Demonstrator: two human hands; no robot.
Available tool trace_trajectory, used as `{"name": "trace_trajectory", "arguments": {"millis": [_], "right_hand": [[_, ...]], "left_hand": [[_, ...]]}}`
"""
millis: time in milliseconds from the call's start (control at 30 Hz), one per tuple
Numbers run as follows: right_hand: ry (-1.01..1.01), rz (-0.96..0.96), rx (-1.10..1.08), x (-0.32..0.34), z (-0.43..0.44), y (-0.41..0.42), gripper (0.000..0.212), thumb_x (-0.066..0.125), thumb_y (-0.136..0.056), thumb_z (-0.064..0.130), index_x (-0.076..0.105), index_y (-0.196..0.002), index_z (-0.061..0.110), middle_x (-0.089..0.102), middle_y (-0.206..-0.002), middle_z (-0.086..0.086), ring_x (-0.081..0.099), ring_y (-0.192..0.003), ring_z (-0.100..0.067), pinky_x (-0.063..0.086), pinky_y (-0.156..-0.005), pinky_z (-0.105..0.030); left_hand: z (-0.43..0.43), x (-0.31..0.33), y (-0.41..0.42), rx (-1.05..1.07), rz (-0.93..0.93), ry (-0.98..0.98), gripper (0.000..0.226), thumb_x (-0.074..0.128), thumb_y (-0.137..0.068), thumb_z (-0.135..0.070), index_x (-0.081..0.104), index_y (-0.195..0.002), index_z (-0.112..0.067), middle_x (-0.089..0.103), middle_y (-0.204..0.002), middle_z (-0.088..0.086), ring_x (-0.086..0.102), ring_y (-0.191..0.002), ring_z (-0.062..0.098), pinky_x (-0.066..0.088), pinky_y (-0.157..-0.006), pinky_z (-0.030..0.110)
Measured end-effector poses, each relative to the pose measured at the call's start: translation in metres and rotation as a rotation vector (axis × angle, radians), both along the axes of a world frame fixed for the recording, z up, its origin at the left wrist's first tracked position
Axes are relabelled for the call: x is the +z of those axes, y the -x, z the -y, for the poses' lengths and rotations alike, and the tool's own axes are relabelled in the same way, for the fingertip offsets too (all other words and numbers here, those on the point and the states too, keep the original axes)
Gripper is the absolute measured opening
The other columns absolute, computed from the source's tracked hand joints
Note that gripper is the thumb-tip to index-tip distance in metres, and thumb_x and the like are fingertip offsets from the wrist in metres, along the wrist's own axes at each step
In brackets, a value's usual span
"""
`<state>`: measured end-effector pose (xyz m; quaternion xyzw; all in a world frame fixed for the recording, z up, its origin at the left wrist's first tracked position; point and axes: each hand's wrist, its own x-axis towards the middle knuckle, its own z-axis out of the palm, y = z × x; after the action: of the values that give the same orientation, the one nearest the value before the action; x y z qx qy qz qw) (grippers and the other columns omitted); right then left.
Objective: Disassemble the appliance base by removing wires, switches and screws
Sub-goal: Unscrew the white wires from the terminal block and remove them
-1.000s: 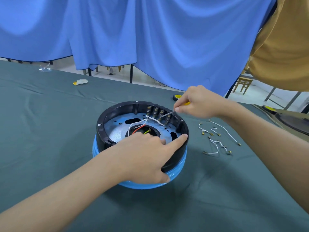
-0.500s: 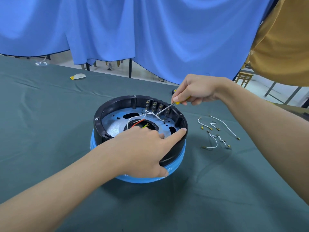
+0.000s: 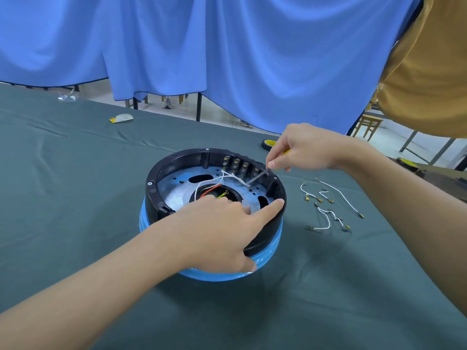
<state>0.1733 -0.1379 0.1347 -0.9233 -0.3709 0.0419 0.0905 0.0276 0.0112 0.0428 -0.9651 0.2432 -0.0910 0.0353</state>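
Green-clothed table [image 3: 75,198]: left hand [image 3: 214,228] clasps appliance base [image 3: 161,178] rim, right hand [image 3: 308,147] pinches screwdriver [image 3: 257,177] at wires [image 3: 227,174].

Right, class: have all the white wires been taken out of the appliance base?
No: white wires run inside the appliance base; other loose wires lie on the green cloth.

Base [image 3: 156,195] hemmed in from two sides
The near rim is covered by the left hand [image 3: 217,231], the far right by the right hand [image 3: 305,150] and screwdriver [image 3: 257,178]; the left rim is left free. Loose wires [image 3: 326,211] are strewn right of it.
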Motion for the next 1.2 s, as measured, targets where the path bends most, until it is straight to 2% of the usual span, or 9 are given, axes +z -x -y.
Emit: {"name": "trace_trajectory", "arguments": {"millis": [167,267,367,567,733,900,967,1067,1200], "right_hand": [[-0.049,0.033,0.006,-0.004,0.010,0.015,0.016,0.064,-0.088,0.028,0.073,-0.078,0.037,0.065,-0.059,0.011,0.055,-0.057,0.007,0.039,-0.056,-0.018],[-0.123,0.084,-0.025,-0.001,0.014,0.017,0.017,0.062,-0.090,0.027,0.072,-0.078,0.034,0.060,-0.053,0.021,0.051,-0.053,0.009,0.034,-0.044,-0.007],[-0.145,0.136,-0.014,-0.004,0.012,0.023,0.018,0.060,-0.092,0.025,0.071,-0.078,0.030,0.053,-0.048,0.031,0.049,-0.054,0.012,0.035,-0.047,-0.005],[-0.070,0.127,0.081,-0.019,0.005,0.037,0.019,0.059,-0.094,0.022,0.076,-0.087,0.018,0.051,-0.047,0.016,0.048,-0.056,0.009,0.033,-0.059,0.000],[-0.183,0.125,0.031,-0.006,0.007,0.032,0.019,0.060,-0.091,0.022,0.073,-0.077,0.025,0.051,-0.045,0.023,0.047,-0.050,0.003,0.034,-0.048,-0.006],[-0.130,0.157,0.026,-0.012,-0.005,0.030,0.020,0.057,-0.094,0.022,0.073,-0.082,0.023,0.050,-0.043,0.029,0.049,-0.056,0.015,0.035,-0.052,-0.003],[-0.127,0.170,0.018,-0.018,-0.008,0.028,0.021,0.056,-0.095,0.022,0.074,-0.084,0.021,0.053,-0.046,0.019,0.052,-0.058,0.002,0.037,-0.055,-0.007],[-0.134,0.196,0.016,-0.023,-0.010,0.027,0.024,0.054,-0.095,0.022,0.075,-0.086,0.018,0.053,-0.053,0.016,0.050,-0.060,-0.011,0.048,-0.080,-0.029],[-0.135,0.228,0.029,-0.023,-0.011,0.026,0.024,0.054,-0.095,0.021,0.074,-0.083,0.016,0.059,-0.057,0.010,0.048,-0.053,-0.007,0.045,-0.070,-0.028]], "left_hand": [[0.001,0.000,0.001,0.007,-0.010,0.003,0.094,0.047,-0.087,-0.062,-0.022,-0.144,-0.037,0.055,-0.117,0.002,0.054,-0.101,0.030,0.047,-0.087,0.043],[0.001,0.001,0.001,0.010,-0.009,0.005,0.094,0.047,-0.087,-0.062,-0.022,-0.145,-0.037,0.055,-0.118,0.001,0.054,-0.100,0.030,0.047,-0.086,0.042],[0.001,0.001,0.002,0.007,-0.005,0.007,0.094,0.047,-0.086,-0.062,-0.021,-0.145,-0.037,0.054,-0.119,0.002,0.054,-0.101,0.031,0.047,-0.087,0.043],[0.002,0.001,0.002,0.006,-0.002,0.008,0.093,0.048,-0.086,-0.061,-0.020,-0.144,-0.036,0.054,-0.116,0.002,0.055,-0.100,0.031,0.047,-0.087,0.044],[0.002,0.001,0.001,0.008,0.002,0.009,0.093,0.048,-0.087,-0.061,-0.020,-0.145,-0.036,0.054,-0.118,0.003,0.055,-0.100,0.031,0.047,-0.086,0.042],[0.001,0.001,0.002,0.007,0.008,0.005,0.093,0.048,-0.086,-0.061,-0.020,-0.145,-0.036,0.054,-0.119,0.004,0.054,-0.102,0.032,0.047,-0.087,0.043],[0.002,0.001,0.002,0.002,0.014,0.007,0.094,0.048,-0.086,-0.061,-0.020,-0.146,-0.035,0.054,-0.116,0.003,0.055,-0.098,0.030,0.048,-0.085,0.042],[0.002,0.002,0.002,0.002,0.014,0.001,0.094,0.049,-0.086,-0.061,-0.019,-0.146,-0.035,0.054,-0.119,0.003,0.055,-0.101,0.031,0.048,-0.086,0.043],[0.001,0.001,0.002,0.003,0.014,0.004,0.094,0.048,-0.086,-0.061,-0.020,-0.145,-0.035,0.054,-0.117,0.003,0.054,-0.102,0.031,0.048,-0.086,0.043]]}}
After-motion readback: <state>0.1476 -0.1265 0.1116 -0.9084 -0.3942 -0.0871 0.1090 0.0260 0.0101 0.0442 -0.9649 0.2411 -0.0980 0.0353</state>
